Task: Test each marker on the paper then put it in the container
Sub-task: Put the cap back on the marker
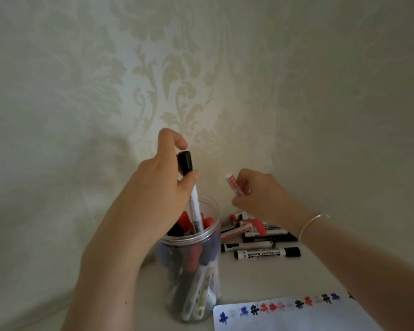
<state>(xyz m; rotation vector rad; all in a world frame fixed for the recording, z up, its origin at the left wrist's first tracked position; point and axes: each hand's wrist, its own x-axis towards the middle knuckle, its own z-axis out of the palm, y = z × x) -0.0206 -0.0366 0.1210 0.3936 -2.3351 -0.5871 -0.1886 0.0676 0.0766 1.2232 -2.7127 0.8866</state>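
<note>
Hidden or unclear: the markers deep in the container (190, 259) were blurred behind its plastic wall, so their count could not be told; the paper (296, 318) was cut off by the lower frame edge at 5 o'clock; the tip of the red marker (234, 186) was covered by the fingers holding it.
Left hand (158, 187): thumb and fingers were curled round a black-capped marker (191, 194), cap up, its white barrel slanting down into the container's mouth.
Right hand (261, 194): at 3 o'clock from the left hand, it pinched the red marker, whose blunt end stuck out up and to the left; a thin silver bracelet (313, 224) circled the wrist.
Container: a clear, round plastic jar with a ribbed rim, standing upright near the frame's 6 o'clock, holding red, blue and black markers on end.
Marker pile (256, 235): at 3 o'clock from the jar, cylindrical white-barrelled markers with red or black caps lay overlapped on the table (249, 278); the nearest read "WHITEBOARD MARKER".
Paper: white and flat, with a row of small blue, black and red scribbles along its far edge, some faint.
Table: pale and smooth.
Wall (201, 68): cream wallpaper with a raised floral damask pattern, filling the view from 9 to 3 o'clock.
</note>
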